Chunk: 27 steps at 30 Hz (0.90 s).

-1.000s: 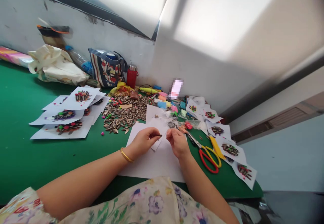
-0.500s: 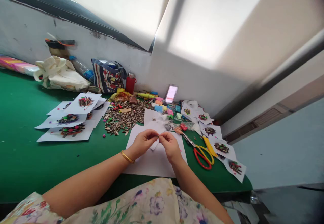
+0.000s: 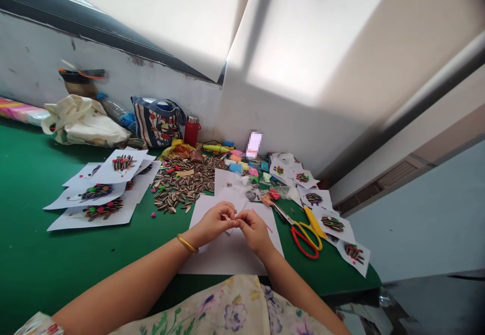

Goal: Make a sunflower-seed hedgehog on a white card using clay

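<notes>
Over white paper (image 3: 227, 262), the left hand (image 3: 215, 222) and right hand (image 3: 254, 230) meet, fingers closed in a pinch; whether they grasp anything is hidden. Anything small between them could slip through loosened fingertips; the right forearm (image 3: 293, 287), swinging outward, might jostle the scissors (image 3: 290, 219). Sunflower seeds (image 3: 189, 186) lie heaped beyond the left hand on the green counter (image 3: 94, 269), against a scuffed wall (image 3: 34, 54) and pale blind (image 3: 299, 42).

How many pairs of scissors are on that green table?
1 that I can see: the scissors with one red and one yellow handle, lying on the green table to the right of the right hand. More might be hidden in the clutter.
</notes>
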Motion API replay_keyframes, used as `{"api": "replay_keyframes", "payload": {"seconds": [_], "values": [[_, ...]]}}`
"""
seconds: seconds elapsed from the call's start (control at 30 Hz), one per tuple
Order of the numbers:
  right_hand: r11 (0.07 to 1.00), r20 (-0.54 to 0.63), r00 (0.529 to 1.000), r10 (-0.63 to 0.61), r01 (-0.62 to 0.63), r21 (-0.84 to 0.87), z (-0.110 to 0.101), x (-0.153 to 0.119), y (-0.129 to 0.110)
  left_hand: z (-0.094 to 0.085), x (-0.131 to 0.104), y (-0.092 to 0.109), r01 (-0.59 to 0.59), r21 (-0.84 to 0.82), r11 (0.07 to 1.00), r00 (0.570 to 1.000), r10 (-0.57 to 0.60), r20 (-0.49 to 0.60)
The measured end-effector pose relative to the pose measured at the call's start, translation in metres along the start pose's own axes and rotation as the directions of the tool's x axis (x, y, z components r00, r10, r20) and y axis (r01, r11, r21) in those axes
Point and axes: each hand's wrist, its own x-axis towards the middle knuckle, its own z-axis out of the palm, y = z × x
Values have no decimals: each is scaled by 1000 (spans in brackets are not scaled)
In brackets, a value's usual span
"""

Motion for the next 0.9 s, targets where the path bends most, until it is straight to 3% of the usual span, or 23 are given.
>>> {"api": "replay_keyframes", "payload": {"seconds": [0.13,0.27,0.4,0.53,0.7,0.9], "values": [[996,28,998,57,-58,60,-8,3,11,-6,0,3,-57,106,993,998,52,47],[976,-110,977,185,-170,135,-22,13,30,-25,5,2,-10,332,943,990,56,-131],[969,-217,947,237,-214,125,-36,18,46,-49,12,-7,22,598,801,962,145,-231],[980,-289,937,197,-182,81,-39,17,53,-56,13,-15,34,751,660,991,76,-112],[978,-208,955,210,-202,61,-29,18,53,-43,5,-20,-89,826,556,993,-19,120],[978,-196,959,207,-196,74,-20,20,53,-36,-2,-20,-90,848,522,989,-50,136]]}}
